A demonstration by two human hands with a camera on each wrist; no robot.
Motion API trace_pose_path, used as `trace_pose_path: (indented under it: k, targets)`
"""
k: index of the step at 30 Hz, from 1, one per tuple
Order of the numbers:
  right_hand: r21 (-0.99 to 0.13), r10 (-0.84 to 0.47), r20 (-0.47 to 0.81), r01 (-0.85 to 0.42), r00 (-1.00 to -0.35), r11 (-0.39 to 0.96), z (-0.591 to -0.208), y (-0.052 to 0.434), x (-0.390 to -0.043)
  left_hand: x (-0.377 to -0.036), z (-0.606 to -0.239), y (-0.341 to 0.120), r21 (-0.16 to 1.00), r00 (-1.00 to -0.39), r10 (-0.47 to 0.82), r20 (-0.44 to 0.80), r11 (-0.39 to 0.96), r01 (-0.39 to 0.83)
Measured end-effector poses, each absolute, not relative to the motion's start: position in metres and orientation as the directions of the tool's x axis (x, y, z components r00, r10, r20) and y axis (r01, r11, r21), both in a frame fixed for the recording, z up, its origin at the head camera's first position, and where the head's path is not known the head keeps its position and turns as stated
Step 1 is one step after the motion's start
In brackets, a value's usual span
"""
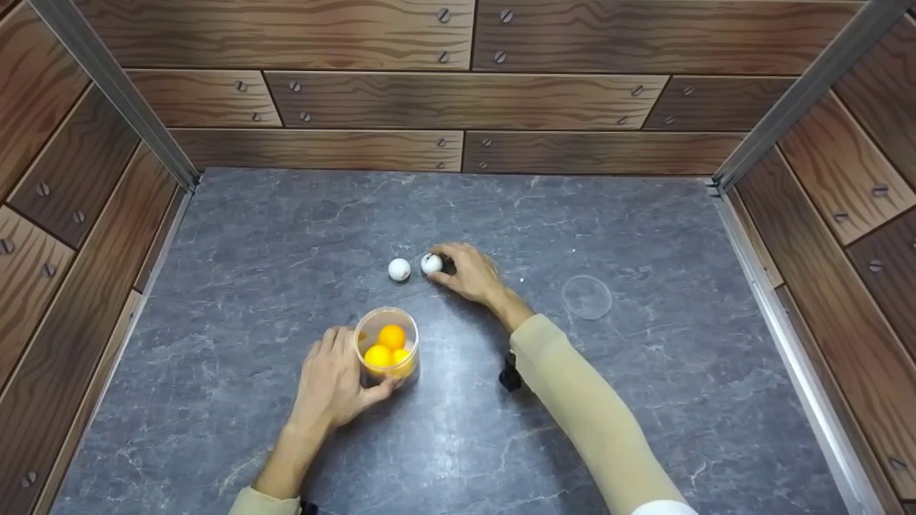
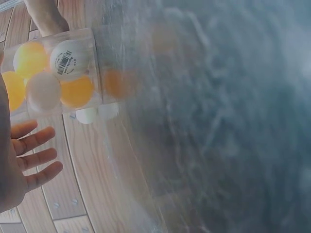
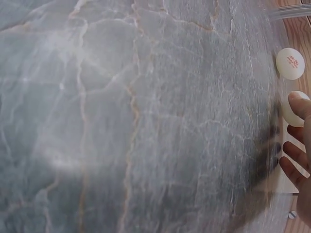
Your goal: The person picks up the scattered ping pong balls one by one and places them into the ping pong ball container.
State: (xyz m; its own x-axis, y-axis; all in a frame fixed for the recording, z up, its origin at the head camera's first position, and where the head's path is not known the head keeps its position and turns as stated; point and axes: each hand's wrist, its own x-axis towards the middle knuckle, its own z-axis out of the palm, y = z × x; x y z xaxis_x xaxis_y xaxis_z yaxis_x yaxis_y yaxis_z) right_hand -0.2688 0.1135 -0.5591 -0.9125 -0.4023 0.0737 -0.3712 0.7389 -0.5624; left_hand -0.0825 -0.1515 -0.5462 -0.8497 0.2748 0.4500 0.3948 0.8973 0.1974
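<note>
My left hand (image 1: 333,383) holds a clear plastic jar (image 1: 372,322) from its left side, the thumb on the near wall and the fingers spread along the other side. The open-topped jar stands upright, with several orange table tennis balls (image 1: 391,337) inside. White balls (image 2: 44,91) also show through its wall in the left wrist view. Beyond the jar, my right hand (image 1: 469,272) pinches a white table tennis ball (image 1: 431,264) between thumb and index finger at the table surface. Just left of it lies another white ball (image 1: 399,270), with red print visible in the right wrist view.
A clear round lid (image 1: 587,297) lies flat on the grey marbled table (image 1: 665,400), to the right of my right hand. Wood-patterned panels (image 1: 458,100) wall in the back and both sides, with metal rails (image 1: 794,357) along the table's side edges.
</note>
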Motion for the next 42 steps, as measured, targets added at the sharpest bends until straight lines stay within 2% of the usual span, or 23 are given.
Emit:
trace_pose_path:
  k: [10, 23, 35, 42]
  targets:
    - [-0.599, -0.422, 0.099, -0.393, -0.901, 0.698, -0.552, 0.111, -0.267, -0.082, -0.546, -0.153, 0.212, -0.86, 0.272, 0.433, 0.896, 0.39]
    - [-0.588, -0.445, 0.145, -0.439, -0.884, 0.68, -0.539, 0.11, -0.259, -0.082, -0.546, -0.152, 0.202, -0.863, 0.275, 0.425, 0.9, 0.386]
    - [-0.579, -0.475, 0.239, -0.517, -0.847, 0.63, -0.531, 0.109, -0.247, -0.083, -0.546, -0.152, 0.194, -0.859, 0.272, 0.434, 0.903, 0.384]
    - [-0.554, -0.525, 0.278, -0.581, -0.804, 0.597, -0.525, 0.11, -0.238, -0.083, -0.546, -0.152, 0.19, -0.858, 0.278, 0.431, 0.902, 0.388]
